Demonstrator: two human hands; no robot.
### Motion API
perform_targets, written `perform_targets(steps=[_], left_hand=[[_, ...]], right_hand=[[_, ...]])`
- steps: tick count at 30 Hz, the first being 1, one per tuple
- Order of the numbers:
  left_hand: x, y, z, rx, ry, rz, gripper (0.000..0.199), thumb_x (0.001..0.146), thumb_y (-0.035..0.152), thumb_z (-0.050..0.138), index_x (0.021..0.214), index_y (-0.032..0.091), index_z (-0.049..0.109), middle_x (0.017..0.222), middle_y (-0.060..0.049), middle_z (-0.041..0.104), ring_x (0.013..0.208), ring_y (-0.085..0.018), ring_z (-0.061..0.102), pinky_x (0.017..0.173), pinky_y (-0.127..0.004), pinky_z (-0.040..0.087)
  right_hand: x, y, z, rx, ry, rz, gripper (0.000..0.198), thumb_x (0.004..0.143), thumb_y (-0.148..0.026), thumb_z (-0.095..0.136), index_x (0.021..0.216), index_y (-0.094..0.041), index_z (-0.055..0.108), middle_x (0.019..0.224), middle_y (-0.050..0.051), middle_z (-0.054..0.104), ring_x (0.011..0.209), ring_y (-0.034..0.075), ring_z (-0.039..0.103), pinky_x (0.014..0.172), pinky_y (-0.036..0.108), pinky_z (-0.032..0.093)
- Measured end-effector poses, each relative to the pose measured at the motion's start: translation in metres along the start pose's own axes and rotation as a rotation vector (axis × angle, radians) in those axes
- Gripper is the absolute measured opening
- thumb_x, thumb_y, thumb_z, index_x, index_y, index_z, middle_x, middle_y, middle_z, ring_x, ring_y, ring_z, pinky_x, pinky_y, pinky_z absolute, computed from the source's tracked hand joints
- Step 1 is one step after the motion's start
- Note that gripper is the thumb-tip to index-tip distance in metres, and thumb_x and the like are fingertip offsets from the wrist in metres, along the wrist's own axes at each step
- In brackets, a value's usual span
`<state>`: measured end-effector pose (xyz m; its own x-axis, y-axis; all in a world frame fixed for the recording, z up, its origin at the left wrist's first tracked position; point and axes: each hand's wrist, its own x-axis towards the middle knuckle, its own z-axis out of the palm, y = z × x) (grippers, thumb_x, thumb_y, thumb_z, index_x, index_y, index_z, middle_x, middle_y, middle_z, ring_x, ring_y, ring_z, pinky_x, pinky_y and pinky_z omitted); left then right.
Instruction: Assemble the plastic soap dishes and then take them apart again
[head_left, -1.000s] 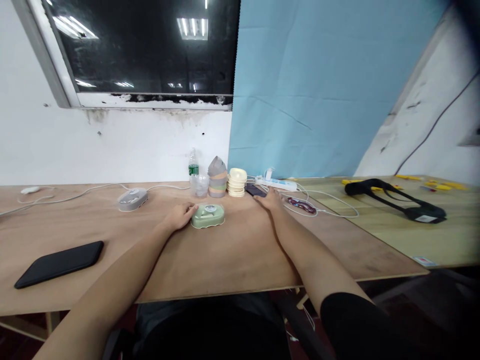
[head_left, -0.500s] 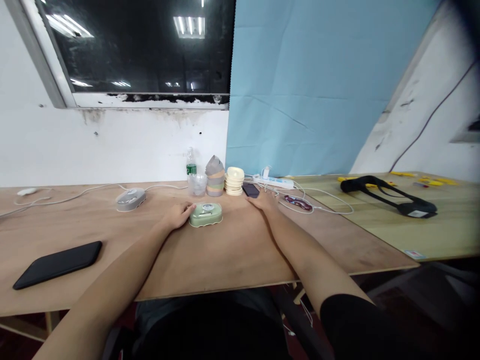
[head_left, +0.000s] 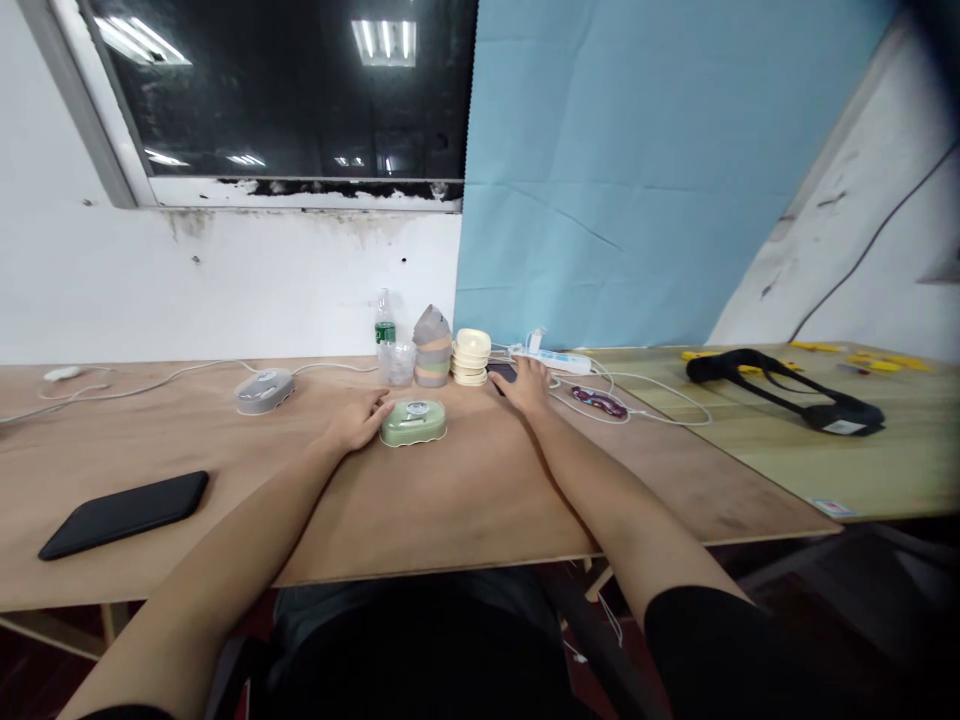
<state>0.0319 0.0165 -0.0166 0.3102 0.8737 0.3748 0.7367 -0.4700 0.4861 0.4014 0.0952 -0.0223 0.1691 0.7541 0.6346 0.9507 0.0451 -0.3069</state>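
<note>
My left hand (head_left: 361, 420) rests on the table, its fingers loosely extended against the left end of a green oval box (head_left: 412, 424) with a clear cover and a round label. Further back, my right hand (head_left: 529, 386) lies over the right part of a dark smartphone (head_left: 501, 372), fingers spread. Whether it presses on the screen I cannot make out. Just left of the phone rises a stack of cream bowls (head_left: 471, 358). A stack of grey, orange and green cups (head_left: 433, 350) adjoins it, with clear plastic cups (head_left: 396, 364) alongside.
A grey oval box (head_left: 265, 391) sits at the left, and a black flat case (head_left: 126, 512) nearer me. White cables surround a power strip (head_left: 562, 361) and a dark red patterned object (head_left: 598, 402). Behind the cups stands a bottle (head_left: 385, 325); a black strap-like frame (head_left: 787, 390) lies right.
My right hand has shifted slightly forward over the phone, covering more of it. My left hand stays beside the green box. The whole view has tilted a little.
</note>
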Motion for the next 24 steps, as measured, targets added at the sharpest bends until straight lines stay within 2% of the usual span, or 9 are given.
perform_targets(steps=[2, 5, 11, 15, 20, 24], left_hand=[[-0.001, 0.002, 0.001, -0.019, -0.064, 0.053, 0.072, 0.086, 0.064, 0.037, 0.140, 0.016, 0.042, 0.131, -0.012, 0.057, 0.113, -0.027, 0.058, 0.095, -0.038, 0.045], [-0.002, 0.005, 0.002, 0.006, -0.150, 0.095, 0.084, 0.075, 0.068, 0.054, 0.142, 0.019, 0.040, 0.142, -0.010, 0.047, 0.125, -0.030, 0.049, 0.102, -0.038, 0.040], [0.001, 0.004, 0.003, 0.039, -0.128, 0.003, 0.090, 0.069, 0.069, 0.060, 0.142, 0.021, 0.039, 0.140, -0.012, 0.049, 0.122, -0.033, 0.051, 0.099, -0.040, 0.042], [0.002, -0.001, 0.003, 0.034, -0.106, -0.031, 0.088, 0.072, 0.068, 0.059, 0.143, 0.021, 0.038, 0.138, -0.012, 0.052, 0.119, -0.033, 0.054, 0.097, -0.040, 0.043], [0.003, -0.004, 0.005, 0.030, -0.109, -0.053, 0.090, 0.071, 0.070, 0.058, 0.143, 0.019, 0.036, 0.138, -0.013, 0.051, 0.120, -0.033, 0.053, 0.099, -0.042, 0.043], [0.005, -0.005, 0.005, 0.022, -0.096, -0.024, 0.089, 0.071, 0.068, 0.059, 0.142, 0.019, 0.039, 0.141, -0.013, 0.048, 0.122, -0.033, 0.051, 0.101, -0.043, 0.042]], right_hand=[[-0.004, -0.013, -0.003, 0.057, 0.057, -0.101, 0.057, 0.084, -0.055, 0.049, 0.127, -0.016, 0.051, 0.128, 0.016, 0.052, 0.121, 0.032, 0.039, 0.104, 0.045, 0.025], [-0.009, -0.034, -0.004, 0.140, 0.037, -0.267, 0.044, 0.085, -0.045, 0.051, 0.118, -0.016, 0.057, 0.120, 0.014, 0.057, 0.116, 0.030, 0.043, 0.101, 0.042, 0.030], [-0.020, -0.061, -0.007, 0.247, -0.087, -0.562, 0.033, 0.088, -0.037, 0.047, 0.108, -0.018, 0.064, 0.108, 0.013, 0.062, 0.107, 0.030, 0.049, 0.096, 0.044, 0.035], [-0.028, -0.075, -0.014, 0.314, -0.117, -0.671, 0.037, 0.089, -0.043, 0.046, 0.111, -0.019, 0.064, 0.110, 0.012, 0.062, 0.107, 0.029, 0.049, 0.096, 0.044, 0.036], [-0.044, -0.101, -0.016, 0.417, -0.217, -0.881, 0.055, 0.083, -0.056, 0.053, 0.124, -0.020, 0.057, 0.121, 0.012, 0.059, 0.112, 0.029, 0.050, 0.100, 0.045, 0.037], [-0.053, -0.113, -0.013, 0.404, -0.303, -0.932, 0.063, 0.078, -0.058, 0.060, 0.131, -0.023, 0.053, 0.132, 0.011, 0.053, 0.121, 0.029, 0.047, 0.103, 0.046, 0.036]])
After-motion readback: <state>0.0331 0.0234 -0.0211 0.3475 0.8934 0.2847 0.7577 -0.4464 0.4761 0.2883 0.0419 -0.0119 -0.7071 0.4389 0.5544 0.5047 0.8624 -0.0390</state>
